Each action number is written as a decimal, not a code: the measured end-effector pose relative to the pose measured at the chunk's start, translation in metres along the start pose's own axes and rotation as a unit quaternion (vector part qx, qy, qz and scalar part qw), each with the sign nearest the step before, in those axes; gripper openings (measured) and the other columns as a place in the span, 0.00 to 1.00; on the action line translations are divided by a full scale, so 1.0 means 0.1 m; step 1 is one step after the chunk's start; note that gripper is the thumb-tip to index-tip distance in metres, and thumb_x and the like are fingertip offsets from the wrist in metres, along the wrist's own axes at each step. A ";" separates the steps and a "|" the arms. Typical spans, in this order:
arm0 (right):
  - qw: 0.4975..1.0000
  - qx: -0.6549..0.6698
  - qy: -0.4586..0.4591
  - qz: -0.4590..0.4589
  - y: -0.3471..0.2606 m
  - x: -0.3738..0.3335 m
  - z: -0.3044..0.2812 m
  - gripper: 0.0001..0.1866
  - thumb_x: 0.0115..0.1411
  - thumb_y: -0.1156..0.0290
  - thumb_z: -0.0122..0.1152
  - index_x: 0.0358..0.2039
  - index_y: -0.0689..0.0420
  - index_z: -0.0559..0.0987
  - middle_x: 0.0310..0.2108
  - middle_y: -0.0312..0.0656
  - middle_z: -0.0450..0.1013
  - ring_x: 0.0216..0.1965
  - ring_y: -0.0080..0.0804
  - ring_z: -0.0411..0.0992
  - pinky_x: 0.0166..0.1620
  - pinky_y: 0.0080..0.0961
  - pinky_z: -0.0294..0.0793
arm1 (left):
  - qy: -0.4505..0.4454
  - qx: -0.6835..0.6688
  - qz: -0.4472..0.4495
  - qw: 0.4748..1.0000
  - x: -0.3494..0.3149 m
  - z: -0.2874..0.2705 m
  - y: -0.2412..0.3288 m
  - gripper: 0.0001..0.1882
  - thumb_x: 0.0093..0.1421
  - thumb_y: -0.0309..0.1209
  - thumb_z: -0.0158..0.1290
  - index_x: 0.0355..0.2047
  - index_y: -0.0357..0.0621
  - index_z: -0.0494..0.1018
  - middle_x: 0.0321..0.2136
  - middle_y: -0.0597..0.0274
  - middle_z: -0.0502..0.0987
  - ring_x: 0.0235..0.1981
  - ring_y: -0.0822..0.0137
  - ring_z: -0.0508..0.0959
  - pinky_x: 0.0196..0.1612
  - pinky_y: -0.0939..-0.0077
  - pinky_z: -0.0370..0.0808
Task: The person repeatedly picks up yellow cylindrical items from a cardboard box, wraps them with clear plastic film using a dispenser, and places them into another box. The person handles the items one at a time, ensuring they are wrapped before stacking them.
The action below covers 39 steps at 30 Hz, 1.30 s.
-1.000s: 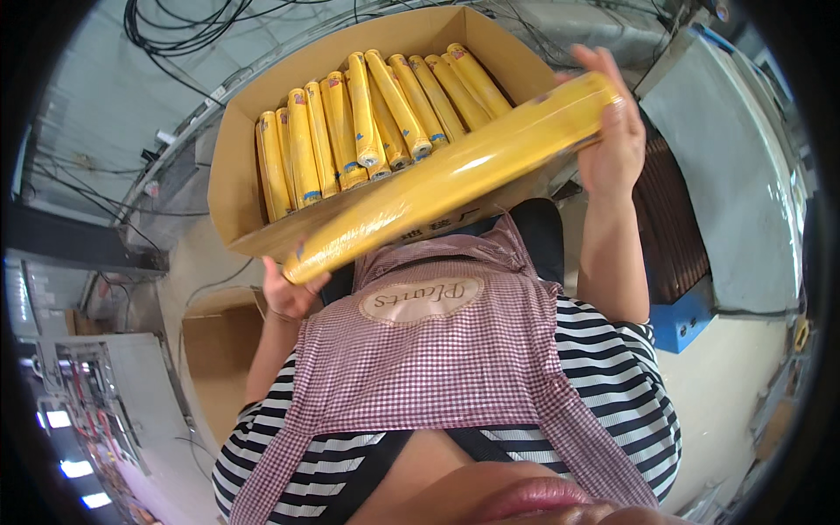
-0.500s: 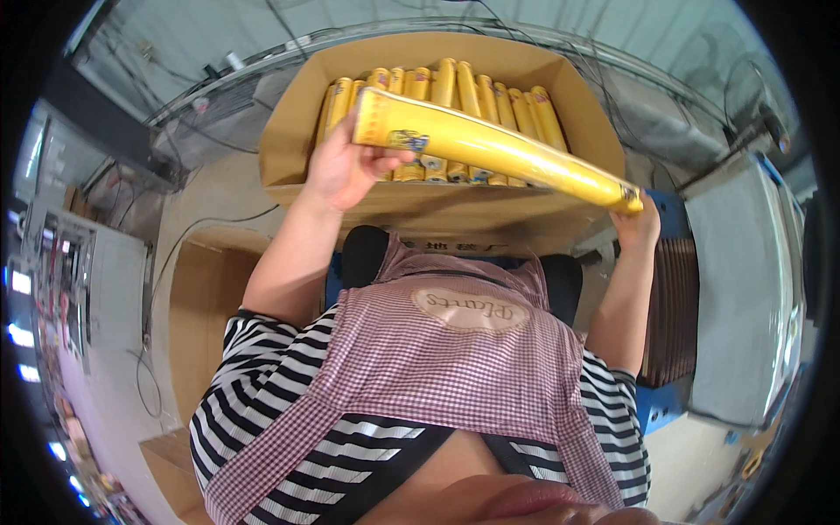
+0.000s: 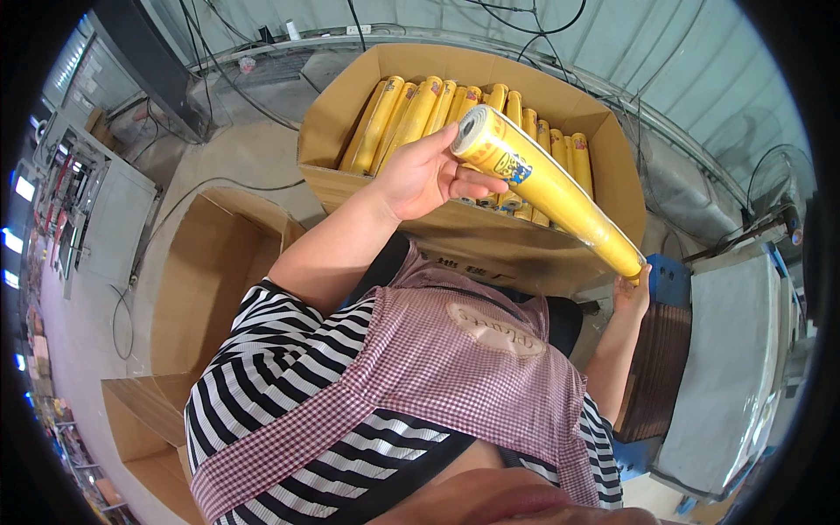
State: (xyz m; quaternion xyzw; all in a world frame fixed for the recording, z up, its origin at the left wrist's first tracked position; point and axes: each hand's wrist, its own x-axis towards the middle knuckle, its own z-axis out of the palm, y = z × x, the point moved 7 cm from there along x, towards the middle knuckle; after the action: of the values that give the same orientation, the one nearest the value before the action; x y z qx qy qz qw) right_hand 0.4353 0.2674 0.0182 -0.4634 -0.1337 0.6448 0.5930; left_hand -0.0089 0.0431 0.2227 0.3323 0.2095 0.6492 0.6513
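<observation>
A yellow rolled mat (image 3: pixel 560 191) in shiny clear wrap is held aslant between my two hands, over the near rim of a large cardboard box (image 3: pixel 525 249). Its raised left end shows a grey coiled core and a blue printed figure. At that end, my left hand (image 3: pixel 430 175) grips with the thumb on the far side and fingers beneath. My right hand (image 3: pixel 632 293) holds the lower, right-hand end, its fingers partly hidden behind the roll. Several similar yellow rolls (image 3: pixel 409 118) stand packed upright in the box, some covered by the held one.
An open cardboard box (image 3: pixel 206 271) stands at my left, with another box (image 3: pixel 144 416) nearer me. To the right are a stack of brown sheets (image 3: pixel 656 372) and a grey-topped block (image 3: pixel 722 367). Cables (image 3: pixel 236 182) run across the floor.
The roll has tilted and turned, its left end swinging rightward so the coiled end now shows. Both hands keep their hold. The whole view has shifted.
</observation>
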 end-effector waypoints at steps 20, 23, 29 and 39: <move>0.976 0.047 -0.193 -0.086 0.18 -0.69 1.14 0.29 0.68 0.49 0.46 0.60 0.56 0.66 0.62 0.47 0.61 0.62 0.44 0.61 0.65 0.47 0.58 | -0.132 0.314 -0.148 0.929 -0.60 -0.33 -0.85 0.53 0.52 0.56 0.62 0.68 0.40 0.52 0.62 0.49 0.64 0.60 0.57 0.68 0.64 0.65 0.63; 0.932 -0.037 -0.354 -0.071 0.43 -1.51 2.11 0.35 0.65 0.51 0.50 0.67 0.55 0.56 0.67 0.46 0.55 0.67 0.45 0.53 0.69 0.45 0.46 | -0.113 0.074 -0.262 0.956 -0.83 -0.36 -0.98 0.56 0.45 0.39 0.69 0.68 0.36 0.48 0.57 0.49 0.68 0.57 0.57 0.71 0.61 0.64 0.66; 0.727 -0.245 -0.641 -0.020 0.89 -2.41 2.53 0.45 0.57 0.53 0.65 0.68 0.58 0.56 0.70 0.49 0.51 0.70 0.49 0.51 0.68 0.45 0.50 | 0.013 0.043 -0.056 0.997 -0.94 -0.64 -0.49 0.48 0.48 0.38 0.66 0.65 0.39 0.53 0.47 0.45 0.73 0.40 0.58 0.79 0.42 0.64 0.79; 0.827 -0.329 -0.450 0.077 1.13 -1.89 1.24 0.30 0.63 0.67 0.58 0.64 0.62 0.63 0.62 0.51 0.64 0.59 0.42 0.67 0.62 0.35 0.63 | 0.457 0.792 -0.101 0.392 -0.85 -2.81 1.31 0.47 0.58 0.38 0.60 0.71 0.52 0.44 0.67 0.39 0.54 0.68 0.49 0.56 0.67 0.57 0.56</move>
State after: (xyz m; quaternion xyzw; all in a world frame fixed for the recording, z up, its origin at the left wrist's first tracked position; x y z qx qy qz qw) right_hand 0.2441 0.1162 0.0859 -0.2982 -0.5538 0.7431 0.2283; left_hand -0.3055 -0.0041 0.1075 0.3286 0.9274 0.1744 -0.0386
